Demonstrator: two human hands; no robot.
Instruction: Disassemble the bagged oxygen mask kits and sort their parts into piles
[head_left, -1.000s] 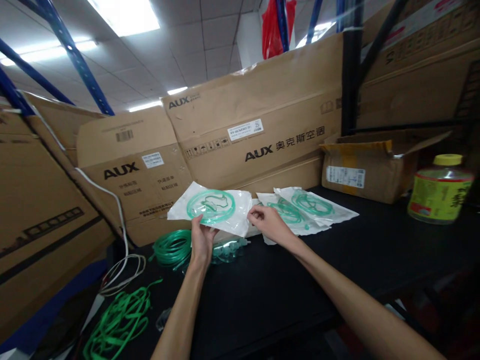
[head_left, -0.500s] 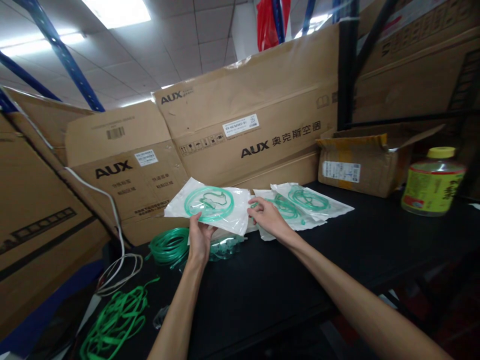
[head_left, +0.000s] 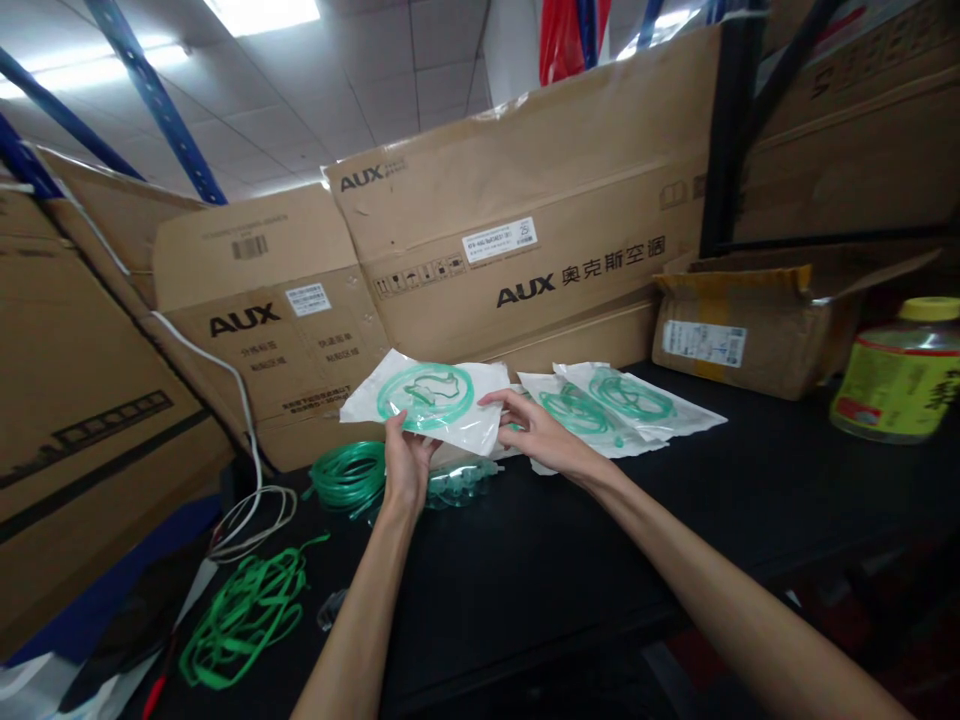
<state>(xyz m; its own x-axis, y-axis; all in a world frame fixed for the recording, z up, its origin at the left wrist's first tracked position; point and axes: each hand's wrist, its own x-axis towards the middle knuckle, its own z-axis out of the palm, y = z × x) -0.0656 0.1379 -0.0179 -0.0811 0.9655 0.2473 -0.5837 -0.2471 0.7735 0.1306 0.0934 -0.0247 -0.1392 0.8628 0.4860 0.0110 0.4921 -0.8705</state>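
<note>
My left hand holds a clear-fronted white pouch from below, its thumb on the front. Inside show a ring of green tubing and a thin looped green strap. My right hand has its fingertips at the pouch's right edge, index finger over the film and thumb lower; they seem to grip it lightly. To the right, several similar pouches with green coils lie overlapping on the black tabletop. Behind my left hand sit a coil of green tubing and clear plastic parts, partly hidden.
Large cardboard boxes wall off the back. An open carton and a yellow-capped jar stand at right. At left lie tangled green straps, a white cable and a small clear piece.
My right index finger has stretched farther left over the pouch's edge. The pouch has tipped slightly flatter. The whole view has shifted, so things appear farther right.
</note>
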